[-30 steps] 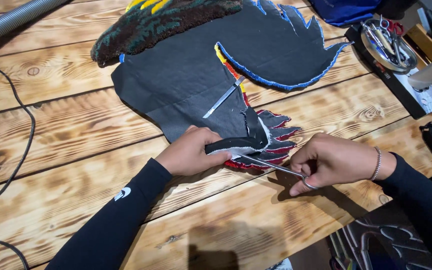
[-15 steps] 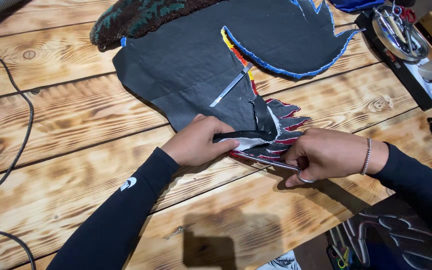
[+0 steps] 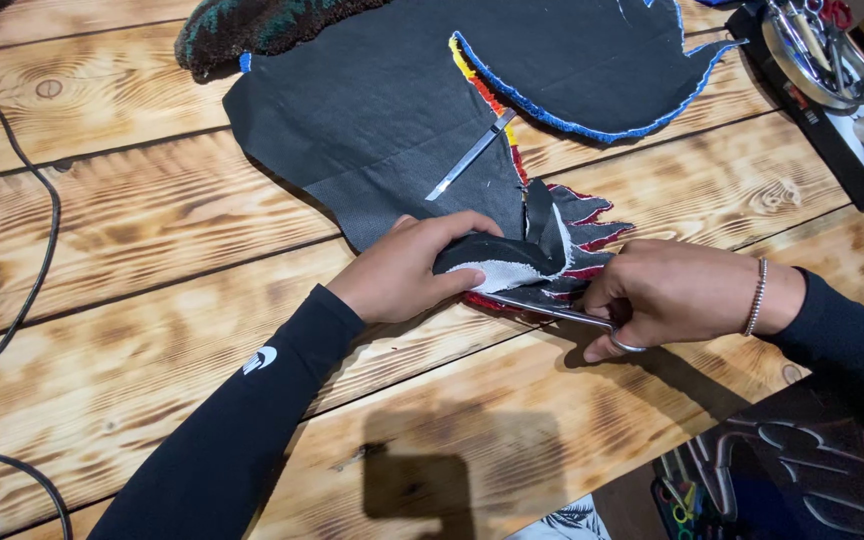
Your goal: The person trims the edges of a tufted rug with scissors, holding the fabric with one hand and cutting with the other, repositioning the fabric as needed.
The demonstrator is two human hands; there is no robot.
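Wooden plank table [image 3: 152,230], dark rug backing [image 3: 392,110] at 12 o'clock w/ coloured tufted edge. L hand [image 3: 407,270] pinches folded backing flap [image 3: 497,262] closed. R hand [image 3: 667,295] at 3 o'clock grips scissors [image 3: 562,314], fingers through loops, blades under flap; blade gap not visible.

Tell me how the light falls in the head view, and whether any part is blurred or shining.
In the head view the light is warm and comes from above, throwing a hard dark shadow on the wooden table below the left hand; the scissors in the right hand shine a little; the hands and black fabric look sharp.
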